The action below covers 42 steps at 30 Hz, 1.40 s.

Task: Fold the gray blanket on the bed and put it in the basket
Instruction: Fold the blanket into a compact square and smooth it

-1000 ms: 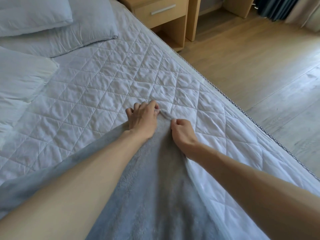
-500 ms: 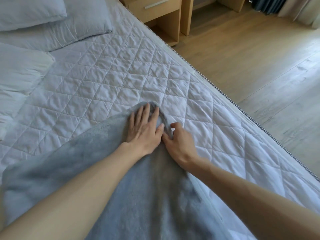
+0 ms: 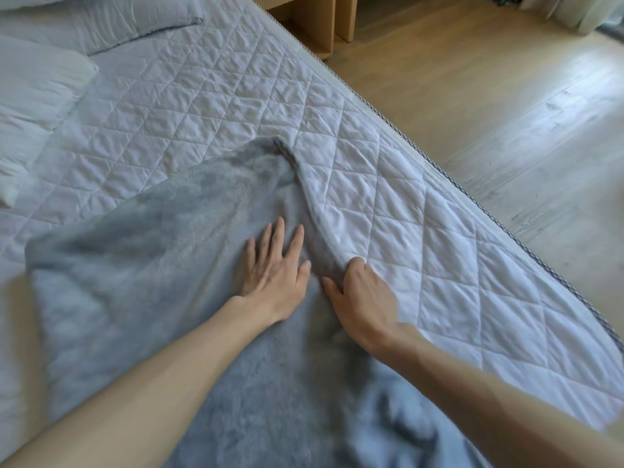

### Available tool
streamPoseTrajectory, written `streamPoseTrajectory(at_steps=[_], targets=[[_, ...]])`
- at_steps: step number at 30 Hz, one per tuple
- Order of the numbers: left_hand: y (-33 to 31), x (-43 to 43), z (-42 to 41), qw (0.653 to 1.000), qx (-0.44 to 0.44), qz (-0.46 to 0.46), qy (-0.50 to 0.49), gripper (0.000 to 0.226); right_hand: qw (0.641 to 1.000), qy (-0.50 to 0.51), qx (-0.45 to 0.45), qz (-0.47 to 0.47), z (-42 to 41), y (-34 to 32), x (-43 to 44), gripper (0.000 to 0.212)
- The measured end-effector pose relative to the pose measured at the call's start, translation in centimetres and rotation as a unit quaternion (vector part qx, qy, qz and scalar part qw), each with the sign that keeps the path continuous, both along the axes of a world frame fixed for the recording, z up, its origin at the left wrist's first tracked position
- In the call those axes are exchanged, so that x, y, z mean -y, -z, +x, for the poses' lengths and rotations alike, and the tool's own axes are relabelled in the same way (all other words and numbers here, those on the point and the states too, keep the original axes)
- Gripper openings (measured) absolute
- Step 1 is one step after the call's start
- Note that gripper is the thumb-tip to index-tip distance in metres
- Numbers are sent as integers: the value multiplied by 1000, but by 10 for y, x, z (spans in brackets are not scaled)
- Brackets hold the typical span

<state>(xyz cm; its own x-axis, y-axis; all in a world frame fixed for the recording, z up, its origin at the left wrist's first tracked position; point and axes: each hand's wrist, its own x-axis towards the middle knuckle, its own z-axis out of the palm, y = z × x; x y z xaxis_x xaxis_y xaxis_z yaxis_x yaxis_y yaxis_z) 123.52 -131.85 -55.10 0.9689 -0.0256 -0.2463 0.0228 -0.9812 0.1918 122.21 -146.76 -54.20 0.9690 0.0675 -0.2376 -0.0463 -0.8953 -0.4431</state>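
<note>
A gray fleece blanket (image 3: 162,271) lies spread over the white quilted bed (image 3: 209,96), its far corner pointing toward the pillows. My left hand (image 3: 275,268) rests flat on the blanket with fingers spread, palm down. My right hand (image 3: 361,298) sits just to its right at the blanket's right edge, fingers curled over the hem and pinching it. The blanket's near part bunches in folds at the bottom of the view. No basket is in view.
White pillows (image 3: 37,92) lie at the upper left of the bed. The bed's right edge (image 3: 472,197) runs diagonally, with wooden floor (image 3: 506,96) beyond it. Wooden furniture legs (image 3: 344,21) stand at the top.
Both hands have slid back toward me along the blanket, away from its far corner. The left hand went from gripping the corner to lying flat. More of the blanket shows spread out.
</note>
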Motion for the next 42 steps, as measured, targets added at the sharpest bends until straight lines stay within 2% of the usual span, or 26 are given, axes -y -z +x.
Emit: streamPoseTrajectory(at_steps=[4, 9, 13, 16, 19, 20, 21, 23, 25, 28, 35, 42], targets=[[3, 7, -23, 1000, -6, -10, -8, 64, 999, -34, -6, -27, -7, 0, 7, 36], [5, 7, -36, 1000, -1, 4, -9, 63, 990, -71, 60, -108, 7, 6, 30, 37], [11, 0, -50, 1000, -4, 25, -10, 63, 984, -66, 59, -152, 5, 18, 37, 34], [13, -7, -66, 999, -3, 38, -20, 63, 974, -76, 116, -178, -2, 16, 17, 26], [13, -14, -81, 998, -3, 47, -51, 62, 953, -203, 140, -177, -15, 6, -5, 63], [13, -16, -87, 997, 3, 51, -66, 63, 939, -260, 151, -166, -22, 5, -13, 64], [14, -17, -93, 995, 9, 55, -82, 66, 925, -304, 169, -152, -30, 6, -20, 57], [16, -20, -109, 991, 18, 54, -122, 73, 920, -345, 144, -122, -46, 11, -32, 43], [19, -25, -129, 985, 19, 53, -160, 70, 924, -350, 96, -122, -59, 19, -35, 53], [24, -38, -161, 979, 15, 73, -191, 66, 929, -331, 77, -144, -63, 31, -20, 68], [27, -53, -207, 976, 26, 72, -203, 67, 941, -282, 75, -170, -88, 21, -26, 75], [16, -39, -299, 983, 30, 52, -174, 65, 932, -333, 38, -140, -197, 11, -26, 75]])
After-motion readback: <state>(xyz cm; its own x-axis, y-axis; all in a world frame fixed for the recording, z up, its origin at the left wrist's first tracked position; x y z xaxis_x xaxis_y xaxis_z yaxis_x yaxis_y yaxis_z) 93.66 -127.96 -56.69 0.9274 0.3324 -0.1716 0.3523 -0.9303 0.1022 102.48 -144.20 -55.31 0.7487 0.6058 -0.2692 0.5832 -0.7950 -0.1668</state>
